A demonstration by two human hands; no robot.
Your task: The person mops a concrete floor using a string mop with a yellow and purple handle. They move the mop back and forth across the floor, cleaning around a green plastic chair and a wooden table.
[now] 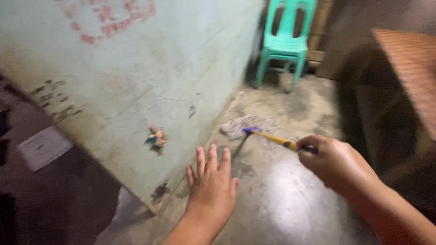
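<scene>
Pale green wall (136, 81), 10 o'clock, worn and chipped; wet concrete floor (277, 199) below; turquoise plastic chair (285, 41), 12 o'clock. Mop (254, 129), centre: grey string head on the floor, yellow handle running toward 4 o'clock. Right hand (336, 165), 4 o'clock, fingers curled tight round the handle; left hand (211, 186), 6 o'clock, fingers straight and spread, empty, near the wall.

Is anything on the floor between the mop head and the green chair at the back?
Nothing visible. The mop head lies on bare concrete floor, and the stretch up to the green plastic chair shows only stains. The right hand holds the yellow handle; the left hand is open, holding nothing.
</scene>
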